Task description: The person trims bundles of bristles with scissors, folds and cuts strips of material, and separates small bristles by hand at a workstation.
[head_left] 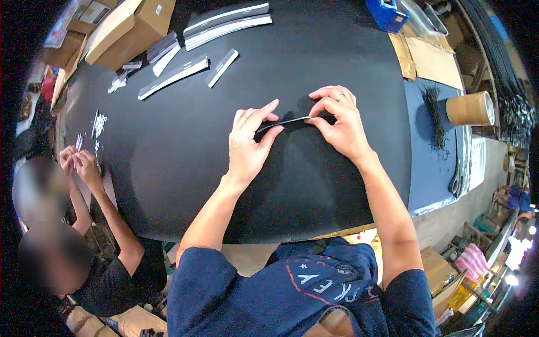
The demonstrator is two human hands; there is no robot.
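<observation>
Above the middle of the black tabletop [314, 185], a thin dark strip with a pale edge [289, 121] is stretched between my two hands, seen nearly edge-on. My right hand [341, 122] pinches its right end between thumb and fingertips, and a ring shows on one finger. The left end lies between the thumb and fingers of my left hand [249, 140], whose index finger sticks out above it. Beyond my left hand lie a short black-and-white strip [223, 68], a longer one [174, 77] and a stack of long ones [227, 31].
A cardboard box [132, 33] stands at the far left. On the left, a co-worker's hands [78, 163] work near small white pieces [100, 124]. To the right are a bundle of thin black strands [433, 121], a cardboard tube [469, 109], scissors [457, 181] and a blue bin [387, 16].
</observation>
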